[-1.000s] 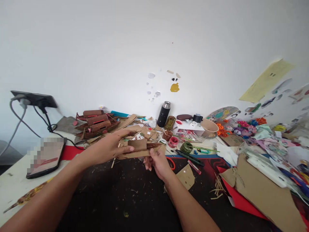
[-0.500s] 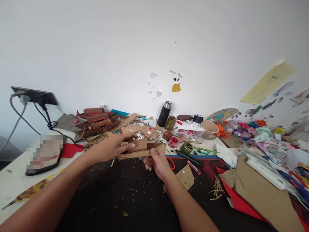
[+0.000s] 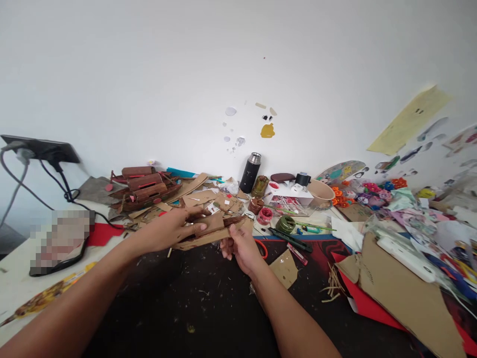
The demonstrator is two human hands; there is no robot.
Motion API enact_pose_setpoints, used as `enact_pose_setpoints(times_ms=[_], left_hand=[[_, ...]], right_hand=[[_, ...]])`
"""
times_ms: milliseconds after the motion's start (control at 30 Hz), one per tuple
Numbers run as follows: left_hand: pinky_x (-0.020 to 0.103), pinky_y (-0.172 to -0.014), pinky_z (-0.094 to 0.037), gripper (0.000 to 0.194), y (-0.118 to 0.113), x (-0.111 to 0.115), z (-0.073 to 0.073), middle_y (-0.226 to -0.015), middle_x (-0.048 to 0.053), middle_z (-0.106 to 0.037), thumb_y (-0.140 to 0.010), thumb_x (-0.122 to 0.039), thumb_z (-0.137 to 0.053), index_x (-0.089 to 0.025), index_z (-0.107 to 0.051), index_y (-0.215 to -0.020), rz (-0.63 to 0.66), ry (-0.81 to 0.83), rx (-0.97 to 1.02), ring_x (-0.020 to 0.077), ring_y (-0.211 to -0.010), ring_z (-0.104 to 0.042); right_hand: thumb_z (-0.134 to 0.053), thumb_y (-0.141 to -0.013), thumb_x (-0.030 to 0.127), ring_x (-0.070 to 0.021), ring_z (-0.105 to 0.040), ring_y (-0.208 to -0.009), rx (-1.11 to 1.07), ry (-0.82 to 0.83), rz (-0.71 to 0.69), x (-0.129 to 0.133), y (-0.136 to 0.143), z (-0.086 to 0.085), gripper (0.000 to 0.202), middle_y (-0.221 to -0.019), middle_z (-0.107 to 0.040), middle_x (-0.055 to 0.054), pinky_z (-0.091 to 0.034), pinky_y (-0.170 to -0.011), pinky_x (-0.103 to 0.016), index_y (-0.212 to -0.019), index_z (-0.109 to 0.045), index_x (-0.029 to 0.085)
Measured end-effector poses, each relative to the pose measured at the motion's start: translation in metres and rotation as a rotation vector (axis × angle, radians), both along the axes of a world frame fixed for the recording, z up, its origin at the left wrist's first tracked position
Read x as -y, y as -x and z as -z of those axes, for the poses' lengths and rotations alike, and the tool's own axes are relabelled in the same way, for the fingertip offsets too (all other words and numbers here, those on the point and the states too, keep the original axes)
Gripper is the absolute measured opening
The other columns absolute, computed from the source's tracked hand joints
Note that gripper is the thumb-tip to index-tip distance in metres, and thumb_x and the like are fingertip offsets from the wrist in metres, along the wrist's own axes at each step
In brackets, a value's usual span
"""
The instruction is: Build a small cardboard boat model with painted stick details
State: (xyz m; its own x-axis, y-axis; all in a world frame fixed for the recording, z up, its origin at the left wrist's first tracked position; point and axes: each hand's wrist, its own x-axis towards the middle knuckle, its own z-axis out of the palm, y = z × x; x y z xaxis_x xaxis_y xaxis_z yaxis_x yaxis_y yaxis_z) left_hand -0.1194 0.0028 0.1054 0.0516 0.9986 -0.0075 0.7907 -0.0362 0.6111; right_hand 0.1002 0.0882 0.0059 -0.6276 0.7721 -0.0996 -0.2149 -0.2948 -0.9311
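Note:
Between my hands is a long cardboard piece [image 3: 213, 226] with a reddish-brown part along its top, held above the near edge of the scrap pile. My left hand [image 3: 175, 229] grips its left part, thumb in front and fingers behind. At the right end, my right hand [image 3: 238, 244] pinches it with thumb and fingertips. Brown model boats [image 3: 149, 189] with curved roofs stand behind my left hand. Cardboard scraps [image 3: 201, 196] lie just beyond the held piece.
A black flask [image 3: 251, 174] leans by the wall. Jars of red [image 3: 265, 216] and green paint [image 3: 286, 223] stand right of my hands. Orange-handled scissors [image 3: 263, 248] lie near my right hand. Large cardboard [image 3: 410, 293] covers the right side; a phone-like object [image 3: 63, 243] lies left.
The whole view has shifted slightly, moving the scene left. The held piece now tilts a little more, its right end higher. Both hands keep their hold.

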Motion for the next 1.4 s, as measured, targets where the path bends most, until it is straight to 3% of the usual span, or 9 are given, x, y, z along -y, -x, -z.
enact_pose_setpoints(times_ms=[233, 600, 867, 967, 1067, 1167, 1267, 1333, 1400], left_hand=[[0.046, -0.111, -0.052, 0.061, 0.002, -0.003, 0.007, -0.151, 0.008, -0.069, -0.099, -0.064, -0.055, -0.03, -0.068, -0.147, 0.024, -0.045, 0.012, 0.0347, -0.134, -0.067], [0.045, -0.112, -0.051, 0.071, 0.002, -0.003, 0.004, -0.152, 0.011, -0.068, -0.098, -0.07, -0.048, -0.024, -0.064, -0.15, -0.002, 0.0, 0.0, 0.0346, -0.136, -0.066], [0.05, -0.119, -0.045, 0.06, 0.003, -0.008, 0.011, -0.151, 0.013, -0.068, -0.096, -0.061, -0.06, -0.024, -0.066, -0.142, -0.042, -0.235, 0.031, 0.0343, -0.139, -0.062], [0.052, -0.119, -0.044, 0.064, 0.006, -0.009, 0.009, -0.149, 0.017, -0.067, -0.094, -0.065, -0.06, -0.02, -0.067, -0.138, -0.154, -0.345, 0.067, 0.0358, -0.138, -0.061], [0.05, -0.116, -0.047, 0.067, 0.013, -0.009, 0.004, -0.142, 0.019, -0.072, -0.095, -0.069, -0.056, -0.016, -0.069, -0.134, -0.282, -0.404, 0.111, 0.0359, -0.132, -0.065], [0.048, -0.113, -0.049, 0.065, 0.018, -0.008, -0.001, -0.134, 0.016, -0.077, -0.094, -0.072, -0.056, -0.019, -0.072, -0.128, -0.39, -0.422, 0.148, 0.035, -0.125, -0.069], [0.048, -0.111, -0.051, 0.061, 0.019, -0.008, -0.003, -0.131, 0.013, -0.079, -0.094, -0.07, -0.059, -0.02, -0.074, -0.126, -0.467, -0.45, 0.211, 0.034, -0.124, -0.07], [0.047, -0.11, -0.053, 0.056, 0.017, -0.008, -0.003, -0.131, 0.013, -0.079, -0.094, -0.065, -0.061, -0.02, -0.074, -0.125, -0.49, -0.465, 0.239, 0.0336, -0.125, -0.07], [0.046, -0.109, -0.053, 0.053, 0.013, -0.007, -0.004, -0.131, 0.014, -0.079, -0.094, -0.061, -0.062, -0.02, -0.075, -0.125, -0.501, -0.478, 0.255, 0.0331, -0.125, -0.07]], right_hand=[[-0.081, -0.071, 0.084, -0.0104, -0.058, -0.04, -0.006, 0.018, -0.002, -0.001, 0.0, 0.001, 0.07, -0.06, -0.068, 0.001, -0.036, -0.035, -0.018, -0.082, -0.058, 0.019], [-0.081, -0.071, 0.084, -0.0095, -0.058, -0.041, -0.012, -0.001, -0.017, 0.001, 0.0, -0.003, 0.069, -0.061, -0.068, 0.001, -0.036, -0.035, -0.017, -0.078, -0.058, 0.019], [-0.082, -0.073, 0.08, -0.0096, -0.058, -0.04, -0.019, -0.081, -0.001, 0.001, 0.001, -0.005, 0.067, -0.06, -0.067, -0.001, -0.036, -0.035, -0.018, -0.071, -0.06, 0.017], [-0.087, -0.069, 0.077, -0.0118, -0.059, -0.041, 0.01, -0.127, -0.031, 0.005, 0.002, -0.007, 0.065, -0.06, -0.068, 0.0, -0.038, -0.036, -0.02, -0.084, -0.067, 0.016], [-0.094, -0.068, 0.063, -0.0131, -0.061, -0.044, 0.057, -0.175, -0.092, 0.014, 0.002, -0.009, 0.077, -0.069, -0.074, 0.002, -0.043, -0.04, -0.022, -0.127, -0.071, 0.019], [-0.097, -0.07, 0.053, -0.0213, -0.076, -0.076, 0.072, -0.364, -0.092, 0.022, 0.001, -0.009, 0.078, -0.105, -0.083, -0.003, -0.062, -0.067, -0.032, -0.139, -0.071, 0.03], [-0.099, -0.069, 0.05, -0.0291, -0.077, -0.107, 0.101, -0.556, -0.05, 0.025, 0.001, -0.007, 0.072, -0.121, -0.081, -0.003, -0.059, -0.097, -0.043, -0.136, -0.075, 0.035], [-0.099, -0.069, 0.05, -0.0276, -0.077, -0.097, 0.126, -0.546, -0.047, 0.025, 0.001, -0.006, 0.072, -0.113, -0.082, -0.002, -0.06, -0.091, -0.042, -0.136, -0.075, 0.035], [-0.098, -0.07, 0.05, -0.021, -0.073, -0.073, 0.117, -0.444, -0.062, 0.024, 0.002, -0.008, 0.072, -0.099, -0.082, -0.001, -0.06, -0.07, -0.035, -0.136, -0.074, 0.033]])
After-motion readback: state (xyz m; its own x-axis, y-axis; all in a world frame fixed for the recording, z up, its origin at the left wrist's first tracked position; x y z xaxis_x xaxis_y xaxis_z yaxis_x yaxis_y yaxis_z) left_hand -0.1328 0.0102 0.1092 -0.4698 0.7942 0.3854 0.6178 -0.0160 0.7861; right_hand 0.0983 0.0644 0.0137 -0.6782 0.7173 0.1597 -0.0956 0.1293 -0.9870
